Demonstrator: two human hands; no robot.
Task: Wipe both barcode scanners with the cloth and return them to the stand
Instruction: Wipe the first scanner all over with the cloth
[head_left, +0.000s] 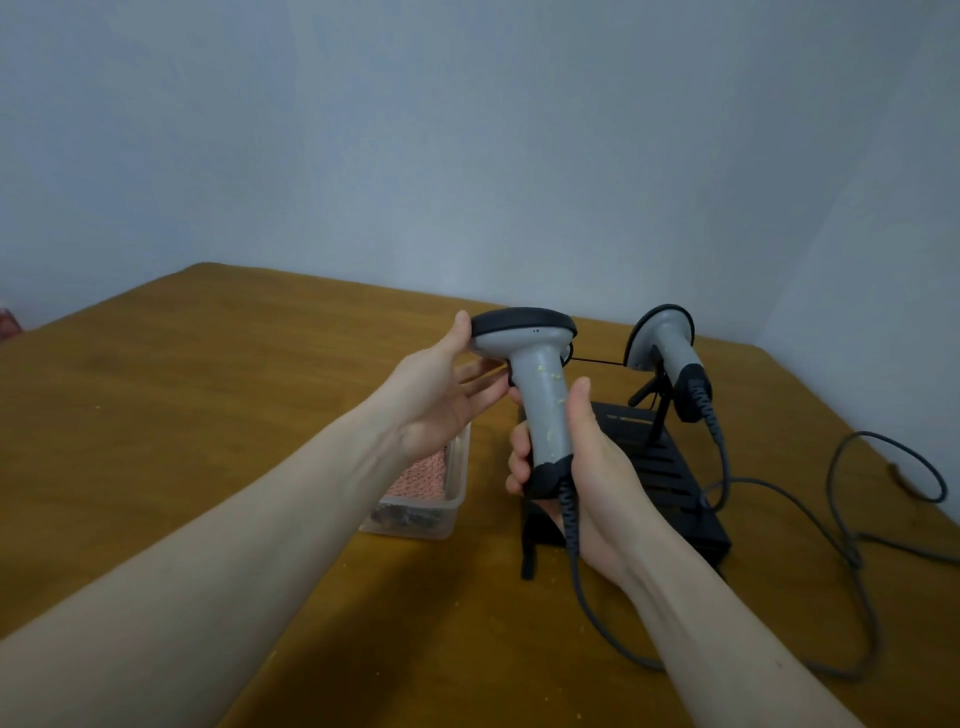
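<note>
Now: gray scanner (540, 395) held upright above tabletop (208, 374) | R hand (587, 467) grip wrapped round handle | L hand (447, 395) fingers straight, head touched | 2nd scanner (667, 348) seated on black stand (665, 467) | pink cloth (421, 475) kept in clear tray (457, 467).

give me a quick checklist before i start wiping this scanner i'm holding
1. Grip: right hand wraps the handle of the held scanner - ok.
2. Head steadied: left hand touches the head - ok.
3. Cloth in hand: neither hand has it; the pink cloth lies in the clear tub - not ok.
4. Dirt located: yellowish specks on the handle - ok.
5. Cable slack: hangs loose - ok.
6. Second scanner seated on the stand - ok.
</note>
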